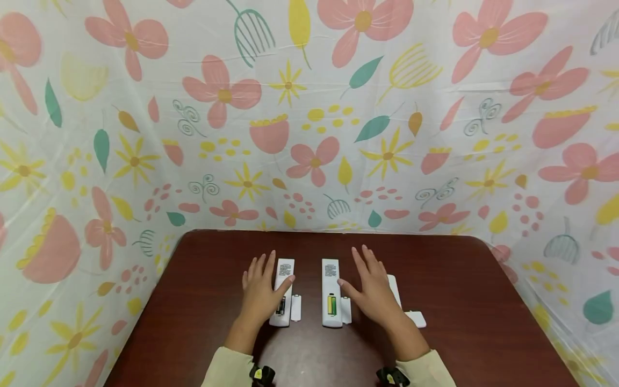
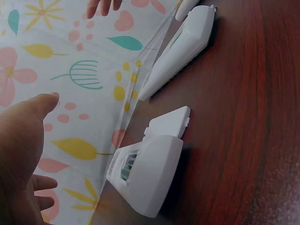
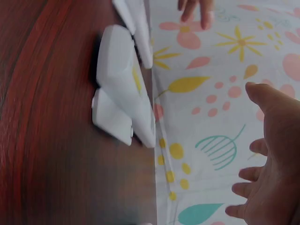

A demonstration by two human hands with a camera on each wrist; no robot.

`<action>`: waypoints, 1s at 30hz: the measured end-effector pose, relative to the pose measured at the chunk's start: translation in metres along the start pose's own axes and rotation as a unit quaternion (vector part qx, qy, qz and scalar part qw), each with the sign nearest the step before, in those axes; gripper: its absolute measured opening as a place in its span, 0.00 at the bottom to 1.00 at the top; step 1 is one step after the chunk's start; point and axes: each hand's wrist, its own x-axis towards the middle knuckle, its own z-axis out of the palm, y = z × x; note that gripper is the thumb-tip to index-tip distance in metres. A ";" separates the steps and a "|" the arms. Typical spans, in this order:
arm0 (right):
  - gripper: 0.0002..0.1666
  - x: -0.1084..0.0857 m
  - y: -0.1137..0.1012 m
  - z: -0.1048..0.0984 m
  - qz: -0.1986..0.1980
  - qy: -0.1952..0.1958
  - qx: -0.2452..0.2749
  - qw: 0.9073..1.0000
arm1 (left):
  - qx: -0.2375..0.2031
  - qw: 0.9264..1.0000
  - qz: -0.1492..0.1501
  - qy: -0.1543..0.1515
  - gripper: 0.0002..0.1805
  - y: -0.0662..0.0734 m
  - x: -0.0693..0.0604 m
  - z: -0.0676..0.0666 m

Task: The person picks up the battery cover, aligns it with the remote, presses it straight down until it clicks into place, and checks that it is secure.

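Observation:
My left hand is held above the left white remote control, fingers straight and spread. That remote lies back up with dark batteries showing; its battery cover is beside it. The left wrist view shows a gap between hand and remote. At the middle, a second remote control has yellow-green batteries in its open compartment and a cover alongside. My right hand, fingers extended, hovers over another white object, mostly hidden; a small white piece lies near the wrist.
Everything lies on a dark red-brown table with rounded far corners. A white cloth printed with flowers and leaves hangs behind it and along both sides. Dark straps circle both wrists at the cream sleeves.

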 end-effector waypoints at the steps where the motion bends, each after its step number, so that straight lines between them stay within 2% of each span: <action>1: 0.53 0.000 -0.001 0.001 -0.004 0.001 0.007 1.000 | -0.003 1.000 0.000 0.000 0.49 -0.001 0.000 -0.001; 11: 0.40 -0.003 -0.005 0.004 -0.079 0.032 0.028 0.996 | -0.034 0.999 -0.004 0.018 0.47 -0.007 -0.007 0.000; 16: 0.37 -0.004 -0.009 0.004 -0.097 0.036 0.038 0.994 | -0.041 0.999 -0.008 0.024 0.47 -0.008 -0.011 0.001; 23: 0.33 -0.006 -0.012 0.010 -0.097 0.039 0.041 0.994 | -0.043 0.999 -0.011 0.016 0.45 -0.011 -0.017 0.004; 30: 0.32 -0.011 -0.018 0.020 -0.081 0.008 0.049 0.995 | -0.038 0.999 0.000 0.035 0.40 -0.016 -0.022 0.009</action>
